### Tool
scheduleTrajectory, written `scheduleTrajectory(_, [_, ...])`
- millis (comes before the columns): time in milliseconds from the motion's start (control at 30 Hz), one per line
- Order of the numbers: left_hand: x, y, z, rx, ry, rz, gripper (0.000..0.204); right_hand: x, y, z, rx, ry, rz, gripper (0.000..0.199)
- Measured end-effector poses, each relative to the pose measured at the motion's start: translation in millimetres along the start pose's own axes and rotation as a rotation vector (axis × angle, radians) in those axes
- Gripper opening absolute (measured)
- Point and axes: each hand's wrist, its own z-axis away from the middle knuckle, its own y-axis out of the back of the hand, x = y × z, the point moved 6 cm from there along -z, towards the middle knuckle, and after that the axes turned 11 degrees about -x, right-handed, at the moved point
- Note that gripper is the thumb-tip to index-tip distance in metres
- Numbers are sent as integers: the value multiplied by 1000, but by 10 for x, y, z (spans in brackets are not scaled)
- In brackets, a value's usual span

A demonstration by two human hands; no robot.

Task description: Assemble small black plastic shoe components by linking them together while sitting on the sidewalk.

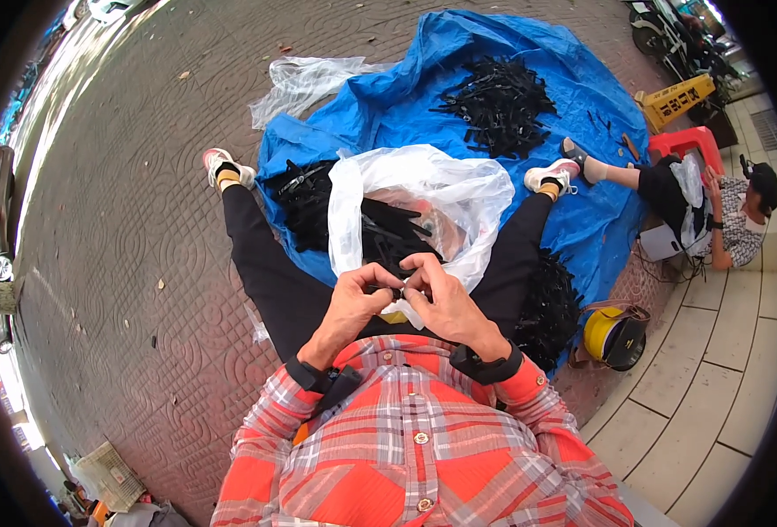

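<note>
My left hand (353, 305) and my right hand (446, 304) meet in front of my lap, thumbs and fingertips pinched close together. Between them sits a small black piece (397, 294), mostly covered by the fingers; its exact kind does not show. Just beyond the hands, a translucent white plastic bag (472, 180) lies open between my legs. Long black strips (393, 227) are inside it, with a bit of red at one end. To its left, a heap of similar black strips (296, 206) rests by my left leg.
A blue tarp (379, 110) spreads over the paving, bearing a far heap (502, 101) and a right heap (548, 303) of black strips. A seated person (740, 211) is at the right, near a red stool (683, 140). A yellow-and-black round container (615, 336) stands by my right side.
</note>
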Motion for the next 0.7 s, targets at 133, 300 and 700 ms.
scheduleTrajectory(133, [239,-133,-8,131,-216,-682,16,199,-87,-107,36,-12,48,33])
scheduleTrajectory(300, [180,-6,-114,-84,49,-4,22,249,66,-111,76,103,-472,36])
scheduleTrajectory(700, [-106,19,-180,119,87,-127,12,285,34,-107,84,297,-463,33])
